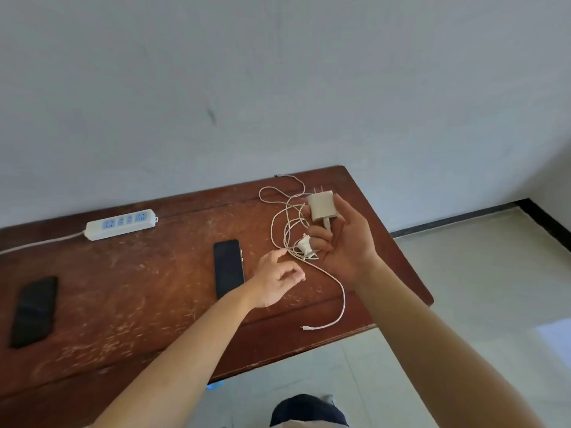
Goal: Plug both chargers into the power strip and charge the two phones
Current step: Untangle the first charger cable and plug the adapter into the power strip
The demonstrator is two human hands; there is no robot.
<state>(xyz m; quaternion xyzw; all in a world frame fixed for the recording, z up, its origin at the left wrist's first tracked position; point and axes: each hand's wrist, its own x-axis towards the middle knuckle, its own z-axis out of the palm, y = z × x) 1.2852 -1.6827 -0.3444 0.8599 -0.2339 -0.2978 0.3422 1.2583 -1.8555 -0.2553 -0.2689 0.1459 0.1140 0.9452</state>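
Scratched reddish-brown wood of the tabletop (pixel 129 291), set against a pale grey wall. Far left on it, a white power strip (pixel 121 224) with blue sockets, all unoccupied, its cord trailing off to the left edge. Two dark phones lying flat: one phone near the left edge (pixel 34 311), blurred, the other phone near the middle (pixel 228 268), screen up and dark.

Right hand (pixel 346 239) raised above the right part of the tabletop, palm turned toward the camera, fingers closed around a beige charger block (pixel 322 206) with its prongs pointing up and away. White cable (pixel 289 230) dropping from that block in tangled loops. Second, smaller white charger (pixel 304 245) caught in the tangle just beside the right hand's lower fingers; whether gripped or merely hanging there, cannot tell. One cable end (pixel 309 328) lying free near the front edge, another reaching toward the far edge.

Left hand (pixel 276 281) low over the tabletop between the middle phone and the tangle, fingers loosely curled, thumb and forefinger at a cable strand; actual pinch unclear.

Pale tiled floor (pixel 463 273) to the right.
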